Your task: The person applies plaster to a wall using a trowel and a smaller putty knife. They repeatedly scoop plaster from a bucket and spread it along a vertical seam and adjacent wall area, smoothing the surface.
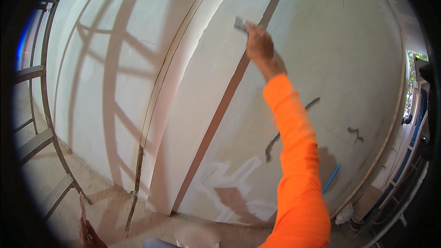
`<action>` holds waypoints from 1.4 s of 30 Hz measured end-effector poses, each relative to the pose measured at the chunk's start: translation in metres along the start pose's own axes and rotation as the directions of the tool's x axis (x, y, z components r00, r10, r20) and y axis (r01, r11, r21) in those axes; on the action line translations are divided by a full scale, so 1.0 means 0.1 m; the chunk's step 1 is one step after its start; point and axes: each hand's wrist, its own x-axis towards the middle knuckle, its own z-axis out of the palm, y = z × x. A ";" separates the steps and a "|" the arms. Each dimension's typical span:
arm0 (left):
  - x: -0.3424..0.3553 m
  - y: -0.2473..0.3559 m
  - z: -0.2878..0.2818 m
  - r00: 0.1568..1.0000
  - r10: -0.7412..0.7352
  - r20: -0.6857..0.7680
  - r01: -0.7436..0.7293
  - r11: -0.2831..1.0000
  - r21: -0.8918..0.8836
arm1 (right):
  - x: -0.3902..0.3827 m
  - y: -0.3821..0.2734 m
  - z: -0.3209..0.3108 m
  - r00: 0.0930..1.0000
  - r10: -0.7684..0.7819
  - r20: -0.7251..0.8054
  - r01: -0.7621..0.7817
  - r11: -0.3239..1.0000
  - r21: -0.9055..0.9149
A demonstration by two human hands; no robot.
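Note:
My right hand point(260, 43), at the end of an orange sleeve, grips a putty knife point(240, 24). Its grey blade lies at the pale wall strip point(216, 50), just left of the long brown diagonal band point(220, 110). The fingers wrap round the handle and hide most of it. Low at the left edge, my left hand point(90, 235) shows only in part. Its fingers seem closed on a thin, flat thing point(82, 205) seen edge-on, whose kind I cannot make out. Right of the band, the greenish-grey wall point(349, 59) carries white smears and dark marks.
A metal ladder point(36, 144) stands at the left and casts shadows across the wall. Below me is a blurred pale round container point(197, 235). A blue tube point(331, 179) sticks out of the wall at lower right. Metal frames point(406, 174) and a plastic bag point(344, 213) are farther right.

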 end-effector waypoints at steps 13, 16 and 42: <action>0.03 -0.04 -0.14 0.998 0.035 -0.047 -0.033 0.999 0.039 | 0.39 0.00 0.18 0.971 -0.047 0.235 0.100 0.971 -0.216; 0.08 -0.04 -0.10 0.995 0.092 -0.040 -0.088 0.993 0.079 | 0.94 0.34 0.12 0.985 0.151 0.087 -0.120 0.949 -0.293; -0.09 -0.35 -0.06 0.979 -0.145 0.141 0.137 0.989 0.064 | -1.07 -0.98 0.01 0.939 -0.107 0.328 0.115 0.993 -0.004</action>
